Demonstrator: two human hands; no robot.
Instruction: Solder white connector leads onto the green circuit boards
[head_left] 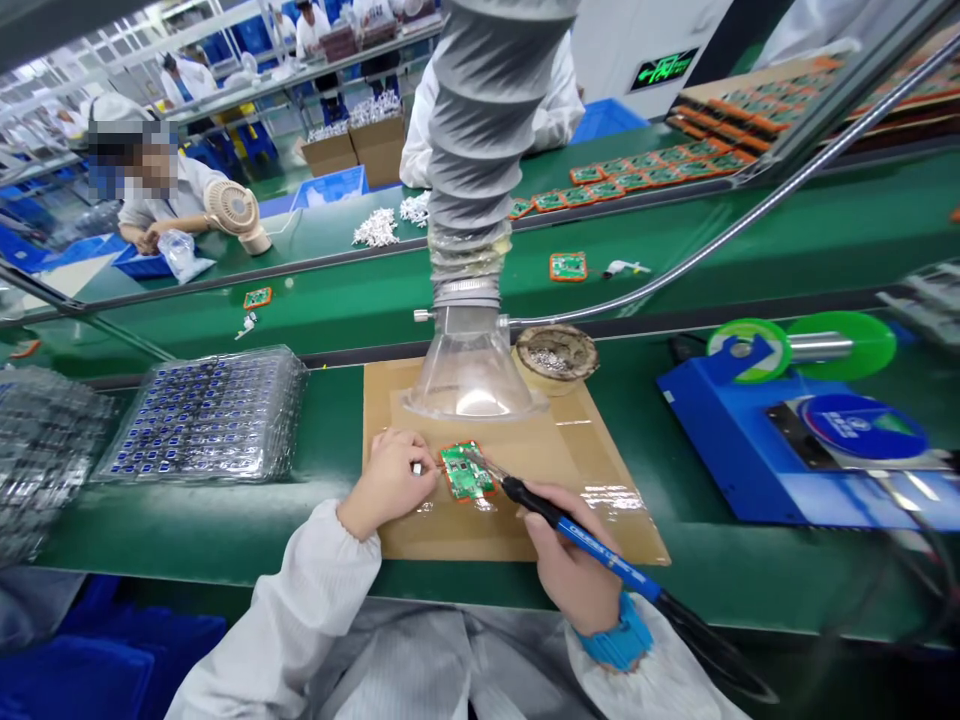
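A green circuit board [468,471] with an orange edge lies on the brown cardboard sheet [517,535]. At its left edge my left hand [394,480] is closed in a pinch; what sits between the fingertips is too small to make out. My right hand [574,550], with a blue band at the wrist, grips a blue and black soldering iron [600,548]. The iron's tip reaches over the upper right part of the board. Just above the board hangs a clear funnel-shaped hood [476,375] on a grey ribbed hose [491,120].
A round container [556,355] stands behind the cardboard. Stacked clear trays [206,415] are at the left. A blue machine [750,440] with a green reel [840,345] is at the right. Behind runs a green conveyor [360,300] with boards; a person [161,180] sits beyond.
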